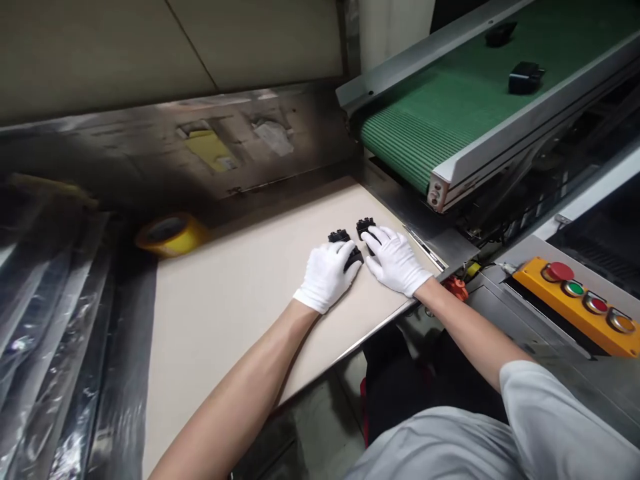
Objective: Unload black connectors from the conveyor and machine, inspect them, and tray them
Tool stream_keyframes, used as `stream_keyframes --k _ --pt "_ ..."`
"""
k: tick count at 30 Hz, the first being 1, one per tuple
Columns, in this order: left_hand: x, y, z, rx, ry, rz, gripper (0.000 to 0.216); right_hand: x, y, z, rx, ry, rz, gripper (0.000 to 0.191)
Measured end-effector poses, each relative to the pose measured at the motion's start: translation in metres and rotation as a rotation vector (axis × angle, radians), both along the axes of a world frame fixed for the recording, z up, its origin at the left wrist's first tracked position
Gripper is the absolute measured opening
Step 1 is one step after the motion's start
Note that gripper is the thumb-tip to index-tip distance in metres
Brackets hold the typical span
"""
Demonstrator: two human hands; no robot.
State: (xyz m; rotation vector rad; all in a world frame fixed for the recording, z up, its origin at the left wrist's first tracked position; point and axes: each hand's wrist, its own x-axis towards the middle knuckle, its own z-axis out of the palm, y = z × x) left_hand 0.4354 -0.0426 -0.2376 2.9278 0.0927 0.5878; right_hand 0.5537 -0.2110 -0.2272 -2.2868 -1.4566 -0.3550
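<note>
The left hand curls over one small black part, and the right hand sits just beside it, fingers on a second black part, both mid-frame on the worktop.

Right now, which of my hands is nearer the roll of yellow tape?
Left. Your left hand rests on the beige board, with the roll of yellow tape off to its left; your right hand lies further away, on the far side of the left hand.
</note>
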Motion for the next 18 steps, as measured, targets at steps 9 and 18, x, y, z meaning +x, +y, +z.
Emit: stream_keyframes --k 9,18 --pt "-0.012 -0.015 0.005 -0.146 0.068 -0.255 0.021 -0.009 -0.023 -0.017 0.055 0.038 -0.017 0.011" --pt "-0.005 -0.005 0.001 -0.274 -0.194 -0.059 0.053 0.009 -0.030 -0.005 0.536 0.338 -0.128 0.029"
